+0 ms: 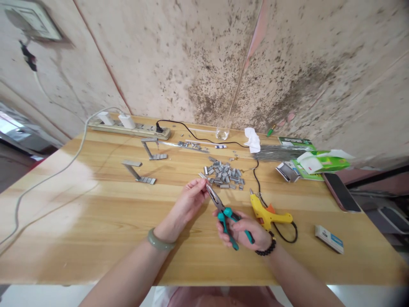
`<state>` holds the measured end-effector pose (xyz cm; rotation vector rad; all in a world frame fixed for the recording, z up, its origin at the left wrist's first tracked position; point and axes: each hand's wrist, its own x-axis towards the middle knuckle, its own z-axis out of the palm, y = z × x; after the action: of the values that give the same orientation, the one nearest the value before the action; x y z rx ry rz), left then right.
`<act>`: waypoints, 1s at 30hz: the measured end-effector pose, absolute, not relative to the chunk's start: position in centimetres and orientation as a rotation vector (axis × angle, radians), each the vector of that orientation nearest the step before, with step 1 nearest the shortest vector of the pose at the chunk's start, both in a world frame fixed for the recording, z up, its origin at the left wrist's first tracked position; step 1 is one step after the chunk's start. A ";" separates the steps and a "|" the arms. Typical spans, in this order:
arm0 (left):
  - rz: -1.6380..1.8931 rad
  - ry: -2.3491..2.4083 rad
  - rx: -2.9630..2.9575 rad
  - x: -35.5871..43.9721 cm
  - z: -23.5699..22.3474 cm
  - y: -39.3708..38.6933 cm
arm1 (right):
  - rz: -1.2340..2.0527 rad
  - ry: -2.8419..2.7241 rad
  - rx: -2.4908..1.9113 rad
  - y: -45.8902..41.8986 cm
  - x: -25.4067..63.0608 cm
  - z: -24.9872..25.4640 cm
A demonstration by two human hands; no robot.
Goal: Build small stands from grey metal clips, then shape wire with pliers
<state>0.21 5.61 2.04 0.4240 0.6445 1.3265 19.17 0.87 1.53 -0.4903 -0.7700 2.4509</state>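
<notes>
My right hand [241,230] is wrapped around the teal and black handles of needle-nose pliers [216,200], whose jaws point up and left. At their tip, the thumb and fingers of my left hand [190,200] are pinched together. Whatever lies between those fingers is too small and covered to make out. Just beyond both hands is a loose pile of short grey metal pieces [224,174] resembling broken staple strips. Two bracket-like grey shapes, a nearer one [136,172] and a farther one [150,149], stand on the wooden table to the left.
A yellow glue gun [268,211] lies right of my right hand, its black cord running behind the pile. Farther right are a small box [329,239], a phone [341,192] and a bundle of thin wires [281,152]. A power strip [131,129] and a clear cup [223,131] stand along the wall.
</notes>
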 end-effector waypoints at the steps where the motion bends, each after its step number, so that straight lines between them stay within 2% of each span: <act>1: 1.324 0.646 0.427 0.2 2.1 5.6 | 2.446 -0.772 -0.488 0.9 19.2 1.5; 30: 1.376 0.683 0.474 0.3 2.3 5.5 | 2.443 -0.786 -0.504 0.8 19.1 1.4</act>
<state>0.34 5.45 2.29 0.4739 0.6827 1.3762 19.10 0.80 1.42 -0.5037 -0.7858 2.4428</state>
